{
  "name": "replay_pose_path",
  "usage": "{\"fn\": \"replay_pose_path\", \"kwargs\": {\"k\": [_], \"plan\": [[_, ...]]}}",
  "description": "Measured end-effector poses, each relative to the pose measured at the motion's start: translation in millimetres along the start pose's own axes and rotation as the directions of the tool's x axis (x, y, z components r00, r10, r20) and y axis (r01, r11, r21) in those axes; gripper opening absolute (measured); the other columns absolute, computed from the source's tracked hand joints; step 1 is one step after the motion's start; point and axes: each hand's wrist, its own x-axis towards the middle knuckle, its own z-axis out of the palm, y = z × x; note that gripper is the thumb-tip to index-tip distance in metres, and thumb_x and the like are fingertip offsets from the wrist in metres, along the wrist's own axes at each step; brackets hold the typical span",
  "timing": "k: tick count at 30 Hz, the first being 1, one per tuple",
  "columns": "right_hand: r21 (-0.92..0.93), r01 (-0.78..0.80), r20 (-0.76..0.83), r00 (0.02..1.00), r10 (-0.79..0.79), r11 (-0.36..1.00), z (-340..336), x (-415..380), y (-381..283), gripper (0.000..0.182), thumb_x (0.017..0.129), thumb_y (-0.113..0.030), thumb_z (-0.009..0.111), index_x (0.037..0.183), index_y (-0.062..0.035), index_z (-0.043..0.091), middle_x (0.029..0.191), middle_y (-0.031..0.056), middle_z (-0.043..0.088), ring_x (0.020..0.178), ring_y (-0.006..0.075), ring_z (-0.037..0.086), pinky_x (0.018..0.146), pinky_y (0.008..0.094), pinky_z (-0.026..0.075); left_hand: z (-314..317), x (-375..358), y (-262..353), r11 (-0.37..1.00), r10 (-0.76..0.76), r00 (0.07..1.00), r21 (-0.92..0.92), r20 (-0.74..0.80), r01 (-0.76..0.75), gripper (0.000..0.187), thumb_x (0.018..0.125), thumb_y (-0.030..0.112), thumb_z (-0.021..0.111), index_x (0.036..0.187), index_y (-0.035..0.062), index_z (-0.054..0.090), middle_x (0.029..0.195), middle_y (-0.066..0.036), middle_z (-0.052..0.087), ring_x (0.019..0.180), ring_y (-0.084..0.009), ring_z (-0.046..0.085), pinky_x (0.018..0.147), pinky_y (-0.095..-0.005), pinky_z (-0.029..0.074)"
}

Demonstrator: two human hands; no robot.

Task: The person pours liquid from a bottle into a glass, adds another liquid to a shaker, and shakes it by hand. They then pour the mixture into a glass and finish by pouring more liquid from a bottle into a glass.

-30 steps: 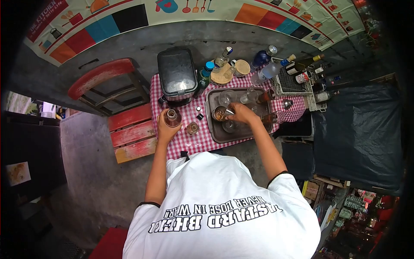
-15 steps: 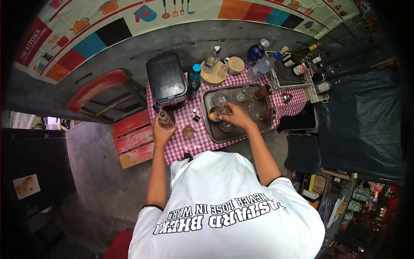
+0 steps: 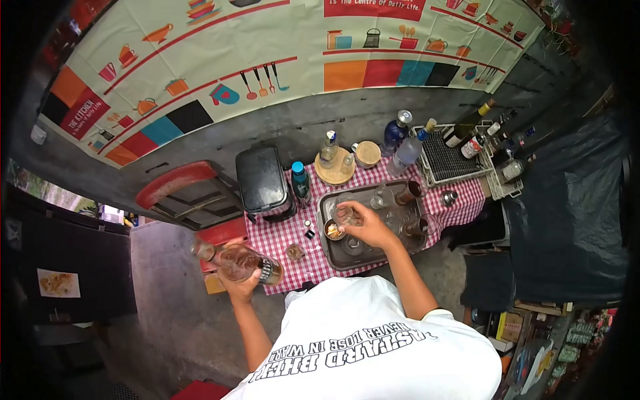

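My left hand (image 3: pixel 241 277) is wrapped round a clear glass bottle (image 3: pixel 243 263) with a dark label. The bottle lies almost sideways in the air, its neck towards the left, beyond the left edge of the checked tablecloth (image 3: pixel 313 263). Over the dark tray (image 3: pixel 343 262), my right hand (image 3: pixel 363 223) holds a clear glass (image 3: pixel 345 215) between thumb and fingers. Just below that glass, a small round bowl (image 3: pixel 334 230) with something orange and white in it stands on the tray. A small square glass (image 3: pixel 295 252) sits on the cloth between my hands.
Brown glasses (image 3: pixel 408 193) and clear ones share the tray. Behind stand a black bin (image 3: pixel 262 180), a teal-capped bottle (image 3: pixel 301 181), a round wooden board (image 3: pixel 335 171) and a blue bottle (image 3: pixel 396 130). Several bottles surround a wire rack (image 3: pixel 447 160) at right. A red chair (image 3: pixel 175 183) is at left.
The view has tilted upward. My left hand has lifted the bottle and tipped it from upright to nearly sideways. My right hand now holds the clear glass up over the tray.
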Motion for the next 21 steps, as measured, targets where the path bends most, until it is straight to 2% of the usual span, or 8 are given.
{"fn": "replay_pose_path", "kwargs": {"k": [4, 5, 8, 10, 16, 17, 18, 21], "plan": [[0.094, 0.045, 0.11, 0.992, -0.055, 0.995, -11, -6, -33, 0.055, 0.084, -0.006, 0.076, 0.134, -0.0063, 0.052, 0.128, 0.0062, 0.058, 0.118, 0.016, 0.057, 0.1, 0.0337, 0.049, 45, 1, 20, 0.998, -0.065, 0.987, 0.029, 0.146, 0.062, 0.082, 0.063, 0.025, 0.09, 0.128, 0.0014, 0.045, 0.115, -0.013, 0.059, 0.099, -0.0227, 0.063, 0.088, -0.0379, 0.054], [0.109, 0.073, 0.123, 0.989, -0.086, 0.991, -16, -9, -38, 0.057, 0.083, -0.006, 0.075, 0.135, -0.0061, 0.051, 0.131, 0.0063, 0.055, 0.12, 0.0166, 0.056, 0.102, 0.0346, 0.048, 56, 2, 22, 0.996, -0.035, 0.987, 0.081, 0.157, 0.022, 0.08, 0.057, 0.023, 0.092, 0.123, 0.0029, 0.049, 0.109, -0.008, 0.064, 0.097, -0.0177, 0.064, 0.086, -0.0339, 0.053], [0.103, 0.158, 0.164, 0.971, -0.173, 0.982, -27, -18, -51, 0.058, 0.083, -0.011, 0.076, 0.135, -0.0099, 0.051, 0.13, 0.0061, 0.056, 0.121, 0.02, 0.055, 0.102, 0.0359, 0.048, 82, 10, 15, 0.994, -0.106, 0.934, 0.06, 0.34, 0.091, 0.083, 0.057, 0.021, 0.091, 0.125, 0.0022, 0.048, 0.108, -0.008, 0.064, 0.099, -0.0186, 0.064, 0.089, -0.0351, 0.051], [0.097, 0.159, 0.169, 0.97, -0.174, 0.982, -36, -24, -57, 0.058, 0.083, -0.012, 0.076, 0.135, -0.0098, 0.051, 0.131, 0.0059, 0.055, 0.122, 0.0205, 0.055, 0.101, 0.0368, 0.048, 95, 9, 14, 0.987, -0.157, 0.926, 0.085, 0.343, 0.136, 0.086, 0.056, 0.021, 0.092, 0.128, 0.002, 0.048, 0.109, -0.008, 0.064, 0.101, -0.0187, 0.063, 0.091, -0.0358, 0.049], [0.028, 0.304, 0.102, 0.947, -0.306, 0.952, -66, -50, -64, 0.062, 0.08, -0.012, 0.079, 0.136, -0.0082, 0.051, 0.13, 0.0074, 0.056, 0.122, 0.0212, 0.056, 0.098, 0.0373, 0.051, 137, 23, 32, 0.913, -0.335, 0.749, 0.394, 0.571, 0.108, 0.089, 0.052, 0.022, 0.094, 0.127, 0.0013, 0.052, 0.109, -0.008, 0.064, 0.101, -0.017, 0.062, 0.092, -0.0333, 0.049], [0.057, 0.304, 0.117, 0.944, -0.309, 0.951, -72, -54, -68, 0.062, 0.08, -0.011, 0.078, 0.136, -0.0079, 0.051, 0.131, 0.0081, 0.055, 0.123, 0.0225, 0.055, 0.098, 0.0374, 0.051, 146, 25, 42, 0.883, -0.427, 0.7, 0.43, 0.572, 0.187, 0.085, 0.052, 0.019, 0.091, 0.125, 0.0008, 0.052, 0.109, -0.007, 0.063, 0.101, -0.0157, 0.062, 0.092, -0.0325, 0.049], [0.062, 0.298, 0.128, 0.944, -0.303, 0.953, -78, -59, -69, 0.062, 0.08, -0.011, 0.078, 0.136, -0.0079, 0.051, 0.131, 0.0081, 0.055, 0.123, 0.0225, 0.055, 0.098, 0.0374, 0.051, 152, 25, 42, 0.902, -0.348, 0.727, 0.423, 0.592, 0.087, 0.071, 0.056, 0.016, 0.089, 0.117, 0.0006, 0.056, 0.102, -0.01, 0.066, 0.092, -0.0167, 0.065, 0.084, -0.0321, 0.052], [0.013, 0.247, 0.132, 0.96, -0.246, 0.969, -92, -69, -71, 0.06, 0.078, -0.004, 0.076, 0.133, -0.0031, 0.053, 0.13, 0.0097, 0.054, 0.123, 0.0212, 0.054, 0.101, 0.0361, 0.049, 171, 34, 67, 0.817, -0.404, 0.684, 0.576, 0.607, -0.028, 0.068, 0.057, 0.019, 0.087, 0.115, 0.0001, 0.057, 0.099, -0.013, 0.069, 0.089, -0.0214, 0.069, 0.082, -0.0343, 0.054]]}}
